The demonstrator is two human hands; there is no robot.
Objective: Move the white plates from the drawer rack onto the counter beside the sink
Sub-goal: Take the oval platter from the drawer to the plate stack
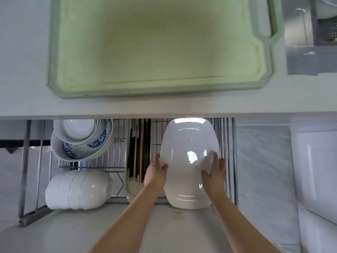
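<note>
A large white oval plate (189, 143) lies in the right part of the pulled-out wire drawer rack (116, 161), with the rim of another plate showing under its near end. My left hand (156, 172) grips its left edge, thumb on top. My right hand (215, 170) holds its right edge, thumb on the plate's face and fingers along the rim. Above the drawer runs the pale counter (27, 61). Part of the sink (326, 24) shows at the top right corner.
A big green cutting board (155, 42) covers most of the counter. In the rack sit blue-patterned bowls (82, 141), a row of white bowls (78, 189) and a holder of dark chopsticks (139, 148). A grey block (310, 61) lies by the sink.
</note>
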